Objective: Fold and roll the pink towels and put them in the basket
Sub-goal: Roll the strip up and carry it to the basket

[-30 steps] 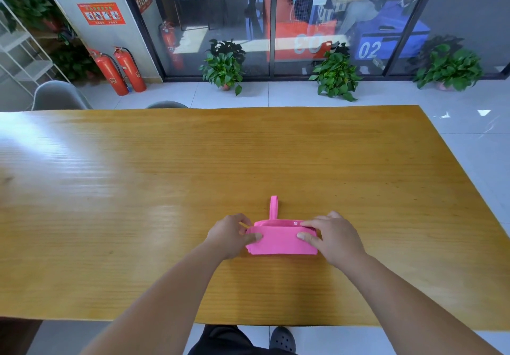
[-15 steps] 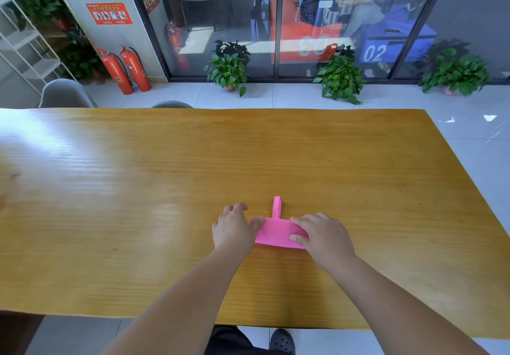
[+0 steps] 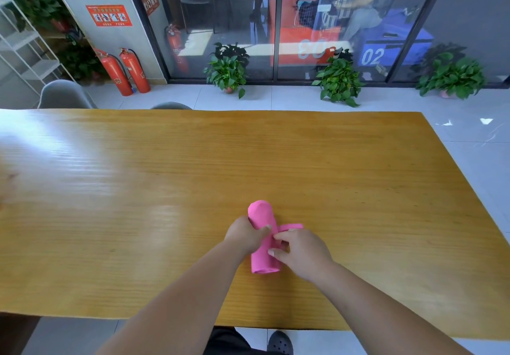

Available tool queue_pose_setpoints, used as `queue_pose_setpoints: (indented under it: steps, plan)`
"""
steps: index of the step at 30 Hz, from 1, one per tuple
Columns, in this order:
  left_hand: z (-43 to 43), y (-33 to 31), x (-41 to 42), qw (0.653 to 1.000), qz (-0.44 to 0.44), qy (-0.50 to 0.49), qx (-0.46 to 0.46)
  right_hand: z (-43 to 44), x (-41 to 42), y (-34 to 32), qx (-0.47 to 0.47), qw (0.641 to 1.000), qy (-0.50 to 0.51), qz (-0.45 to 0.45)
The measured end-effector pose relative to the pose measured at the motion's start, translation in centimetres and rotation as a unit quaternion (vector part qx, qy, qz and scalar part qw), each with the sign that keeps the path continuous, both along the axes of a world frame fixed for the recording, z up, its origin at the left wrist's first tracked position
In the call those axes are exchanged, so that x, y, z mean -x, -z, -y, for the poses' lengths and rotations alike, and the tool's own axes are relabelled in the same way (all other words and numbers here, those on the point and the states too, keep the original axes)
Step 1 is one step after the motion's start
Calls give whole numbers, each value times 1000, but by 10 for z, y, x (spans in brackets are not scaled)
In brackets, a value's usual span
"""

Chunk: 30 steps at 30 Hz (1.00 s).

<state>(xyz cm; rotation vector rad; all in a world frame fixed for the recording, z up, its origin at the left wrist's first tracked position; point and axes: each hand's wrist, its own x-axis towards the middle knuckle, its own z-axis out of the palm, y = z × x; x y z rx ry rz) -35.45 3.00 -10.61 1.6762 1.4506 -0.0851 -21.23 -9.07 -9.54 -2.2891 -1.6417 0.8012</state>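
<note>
Since 1 second ago, the flat folded pink cloth towel (image 3: 264,262) has become a tight roll and now points away from the person. It lies on the glossy yellow wooden table (image 3: 165,189), near the front edge. The left hand (image 3: 244,234) grips the roll's middle, fingers curled round it. The right hand (image 3: 303,250) pinches the cloth where the thin pink hanging loop (image 3: 292,226) sticks out to the right. The step in hand looks like securing the roll. The left hand should squeeze firmly so no layer slackens while the right draws the loop snug. No basket is in view.
</note>
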Motion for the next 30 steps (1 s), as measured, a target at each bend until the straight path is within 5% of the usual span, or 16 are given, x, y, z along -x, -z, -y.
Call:
queue_pose_setpoints:
  steps: [7, 18, 24, 30]
  plan:
    - [-24, -3, 18, 995, -42, 88, -22, 6, -32, 17, -23, 998, 42, 44]
    - [-1, 3, 16, 997, -25, 47, -55, 0, -36, 31, -9, 1000, 24, -2]
    - [-5, 2, 15, 998, -38, 44, -31, -8, -37, 19, -54, 977, 96, -183]
    - [-6, -1, 19, 999, 0, 1, 40, -8, -26, -11, -152, 869, 168, -440]
